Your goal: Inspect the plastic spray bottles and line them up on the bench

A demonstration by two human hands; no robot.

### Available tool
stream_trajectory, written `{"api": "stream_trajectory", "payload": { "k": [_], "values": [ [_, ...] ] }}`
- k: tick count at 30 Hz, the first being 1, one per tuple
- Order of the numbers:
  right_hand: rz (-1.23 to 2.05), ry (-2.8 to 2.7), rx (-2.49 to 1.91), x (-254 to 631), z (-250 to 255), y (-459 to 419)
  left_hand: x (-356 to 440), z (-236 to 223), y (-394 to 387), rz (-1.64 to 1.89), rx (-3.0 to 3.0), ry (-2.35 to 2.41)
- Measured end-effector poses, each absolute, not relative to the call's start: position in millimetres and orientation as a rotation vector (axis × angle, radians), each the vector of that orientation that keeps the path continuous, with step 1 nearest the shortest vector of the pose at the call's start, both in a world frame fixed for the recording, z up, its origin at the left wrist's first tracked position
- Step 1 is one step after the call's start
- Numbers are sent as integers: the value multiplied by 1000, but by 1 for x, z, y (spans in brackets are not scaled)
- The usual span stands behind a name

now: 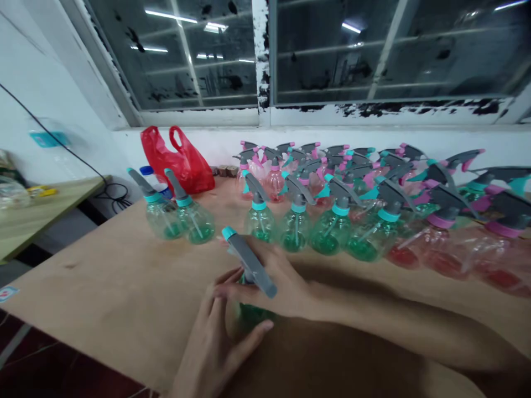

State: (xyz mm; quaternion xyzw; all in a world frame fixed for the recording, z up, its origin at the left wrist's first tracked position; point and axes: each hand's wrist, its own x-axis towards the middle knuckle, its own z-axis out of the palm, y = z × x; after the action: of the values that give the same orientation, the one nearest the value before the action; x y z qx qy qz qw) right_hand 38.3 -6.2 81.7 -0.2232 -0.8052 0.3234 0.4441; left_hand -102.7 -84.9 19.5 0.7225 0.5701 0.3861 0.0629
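Observation:
A green-tinted spray bottle (251,316) with a grey trigger head (249,260) and teal nozzle tip stands on the brown table (124,282) near its front edge. My left hand (215,342) wraps around the bottle's lower body from the left. My right hand (282,282) reaches in from the right and grips the bottle near its neck, behind the trigger head. The bottle's middle is hidden by my fingers.
Two green spray bottles (182,213) stand apart at the left. A large crowd of green and pink spray bottles (352,210) fills the back and right of the table. A red plastic bag (182,160) lies against the wall below the window. A side table (37,204) stands at left.

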Motion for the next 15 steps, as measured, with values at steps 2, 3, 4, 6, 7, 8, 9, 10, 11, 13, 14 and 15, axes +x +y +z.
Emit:
{"api": "stream_trajectory", "payload": {
  "k": [2, 3, 4, 6, 7, 8, 9, 10, 11, 13, 14, 15],
  "values": [
    [751, -2129, -566, 36, 87, -4, -116, 21, -85, 1173, 2235, 1704],
    [726, -2197, -574, 37, 90, -3, -122, 22, -84, 1169, 2253, 1704],
    [689, -2263, -581, 39, 92, -1, -129, 23, -82, 1153, 2262, 1720],
    [586, -2370, -603, 47, 98, 3, -141, 23, -74, 1127, 2261, 1803],
    [508, -2415, -617, 51, 102, 6, -147, 23, -68, 1123, 2280, 1862],
    [413, -2430, -645, 56, 106, 9, -154, 22, -61, 1142, 2312, 1924],
    [322, -2425, -680, 60, 111, 13, -160, 22, -53, 1146, 2333, 1989],
    [230, -2403, -712, 64, 117, 18, -165, 21, -45, 1169, 2364, 2033],
    [136, -2369, -748, 68, 123, 23, -170, 21, -37, 1183, 2372, 2097],
    [-22, -2314, -813, 71, 136, 36, -176, 24, -23, 1182, 2352, 2171],
    [-124, -2279, -835, 71, 141, 44, -178, 26, -17, 1168, 2354, 2195],
    [-226, -2259, -853, 69, 146, 52, -178, 30, -11, 1137, 2364, 2217]
  ]
}}
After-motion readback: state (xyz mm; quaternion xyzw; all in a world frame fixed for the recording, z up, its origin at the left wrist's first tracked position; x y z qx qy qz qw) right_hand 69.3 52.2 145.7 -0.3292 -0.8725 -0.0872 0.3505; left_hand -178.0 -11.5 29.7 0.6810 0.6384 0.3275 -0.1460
